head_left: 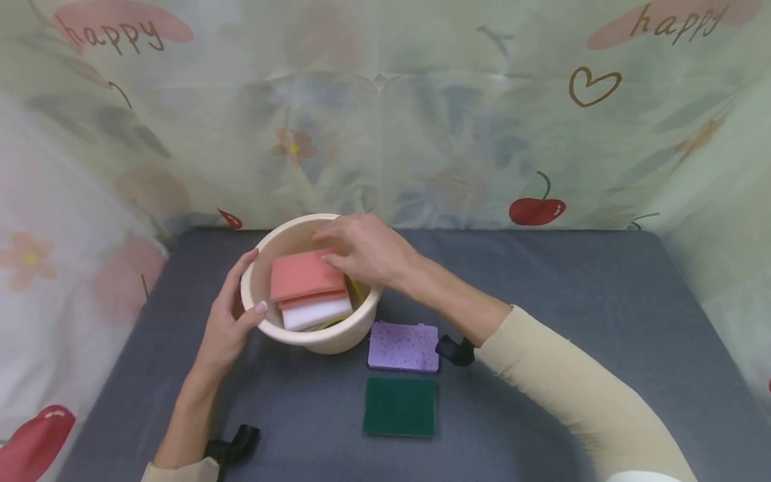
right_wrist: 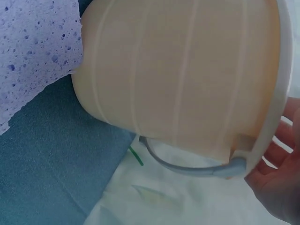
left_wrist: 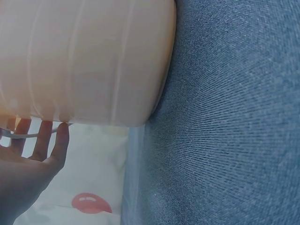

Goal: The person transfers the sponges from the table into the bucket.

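Note:
A cream plastic bucket [head_left: 337,340] stands on the grey cloth, tipped a little in the head view. My left hand [head_left: 231,321] grips its left rim, thumb over the edge and fingers along the outer wall. Inside lie pink sponges [head_left: 301,273], a white sponge [head_left: 316,313] below them, and something yellow partly hidden. My right hand [head_left: 373,251] reaches over the right rim, its thumb at the right corner of the top pink sponge. A gap shows between thumb and fingers. In the right wrist view the bucket's rim hides the fingertips.
A purple speckled sponge [head_left: 403,347] lies just right of the bucket, with a dark green scouring pad [head_left: 399,407] nearer me. The bucket's grey handle [right_wrist: 192,169] hangs at its far side. A printed curtain [head_left: 421,154] walls the table's back and sides.

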`<state>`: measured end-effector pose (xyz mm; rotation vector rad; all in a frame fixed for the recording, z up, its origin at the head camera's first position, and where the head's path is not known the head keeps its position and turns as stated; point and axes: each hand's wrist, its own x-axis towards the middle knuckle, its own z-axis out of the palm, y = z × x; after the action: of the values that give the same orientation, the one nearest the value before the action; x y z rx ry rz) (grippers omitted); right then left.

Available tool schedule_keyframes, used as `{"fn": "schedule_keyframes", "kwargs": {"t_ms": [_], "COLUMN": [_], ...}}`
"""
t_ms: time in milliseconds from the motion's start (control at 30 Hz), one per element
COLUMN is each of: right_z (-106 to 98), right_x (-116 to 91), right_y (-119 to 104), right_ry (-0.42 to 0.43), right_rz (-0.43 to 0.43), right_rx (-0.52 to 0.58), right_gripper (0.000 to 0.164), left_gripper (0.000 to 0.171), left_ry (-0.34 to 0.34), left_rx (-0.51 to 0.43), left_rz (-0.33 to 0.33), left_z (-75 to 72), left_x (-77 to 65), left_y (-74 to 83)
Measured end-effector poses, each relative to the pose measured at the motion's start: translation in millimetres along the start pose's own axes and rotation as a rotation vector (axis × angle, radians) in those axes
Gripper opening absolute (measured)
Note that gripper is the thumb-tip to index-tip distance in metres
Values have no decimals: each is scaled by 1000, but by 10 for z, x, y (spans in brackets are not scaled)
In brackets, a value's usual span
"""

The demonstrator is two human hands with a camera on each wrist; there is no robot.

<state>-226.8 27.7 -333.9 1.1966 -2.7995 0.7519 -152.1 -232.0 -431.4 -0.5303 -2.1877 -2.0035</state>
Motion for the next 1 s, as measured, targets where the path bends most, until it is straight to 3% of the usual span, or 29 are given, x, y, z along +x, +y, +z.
{"fn": "schedule_keyframes", "kwargs": {"t_ms": [367,567,1000], "right_z": [-97,-199,-245], "right_x": [-263,-427,-733], "right_y": [123,196,349], "right_ry": [125,152,188], "right_rz": [-8,10,25], "right_rx": [125,194,170], "right_gripper": [30,29,31], "left_gripper": [74,74,74], "left_ry": [1,9,4], "left_rx": [7,11,27], "left_rz": [-3,-1,-18], "left_z": [4,4,13], "left_x": [2,4,5], "left_y": [9,14,22]}}
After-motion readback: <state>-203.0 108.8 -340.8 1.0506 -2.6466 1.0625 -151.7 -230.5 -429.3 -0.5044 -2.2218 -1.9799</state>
